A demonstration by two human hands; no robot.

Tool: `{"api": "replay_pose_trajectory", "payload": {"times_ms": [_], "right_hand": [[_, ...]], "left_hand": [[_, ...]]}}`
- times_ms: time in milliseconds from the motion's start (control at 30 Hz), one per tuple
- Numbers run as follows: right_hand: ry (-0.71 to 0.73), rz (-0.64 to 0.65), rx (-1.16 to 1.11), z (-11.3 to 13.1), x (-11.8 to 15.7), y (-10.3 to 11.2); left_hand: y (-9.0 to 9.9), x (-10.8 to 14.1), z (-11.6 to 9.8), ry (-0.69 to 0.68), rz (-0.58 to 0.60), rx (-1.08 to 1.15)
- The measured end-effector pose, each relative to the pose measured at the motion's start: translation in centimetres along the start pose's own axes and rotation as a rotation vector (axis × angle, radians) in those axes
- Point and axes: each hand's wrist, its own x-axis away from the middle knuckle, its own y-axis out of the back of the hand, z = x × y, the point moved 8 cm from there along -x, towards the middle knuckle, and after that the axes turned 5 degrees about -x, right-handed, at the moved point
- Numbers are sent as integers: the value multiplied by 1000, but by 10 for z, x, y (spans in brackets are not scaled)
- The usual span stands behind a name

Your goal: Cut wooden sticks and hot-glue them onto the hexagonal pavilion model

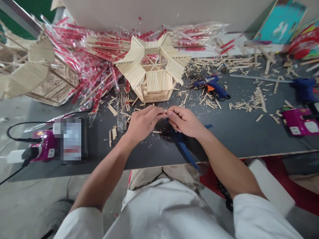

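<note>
Hands together, left hand (142, 123) and right hand (184, 122) meeting at a tiny pinched item (165, 114), above a blue glue gun (183, 147).

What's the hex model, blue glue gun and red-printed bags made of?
The hexagonal model looks like bare wood: pale, matte, unpainted sticks. The glue gun looks like moulded plastic: glossy blue and orange casing. The bags look like thin plastic film: clear, shiny, crinkled.

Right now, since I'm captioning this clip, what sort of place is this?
Probably a craft workshop: glue guns, loose wooden sticks and a stick-built model cover a dark workbench.
</note>
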Motion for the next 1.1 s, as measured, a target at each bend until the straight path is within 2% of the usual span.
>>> {"api": "replay_pose_trajectory", "payload": {"times_ms": [100,200,300,367,500,667,833,1100], "right_hand": [[-2,-70,-96,-1,-2,7],[54,-168,-151,4,-1,19],[122,-156,-196,9,0,21],[151,-148,-201,10,0,19],[176,-172,-183,7,-2,18],[191,-131,-136,9,1,14],[226,-182,-40,9,4,17],[233,-238,173,9,7,21]], "left_hand": [[-2,2,-2,9,-81,-15],[-1,3,3,70,-161,-4],[-1,5,10,126,-196,15],[-2,6,12,127,-189,17],[-11,8,10,90,-102,13],[-10,7,-2,-24,-79,23],[-7,5,-5,-30,-59,-140],[-8,5,-8,-37,-40,-267]]}}
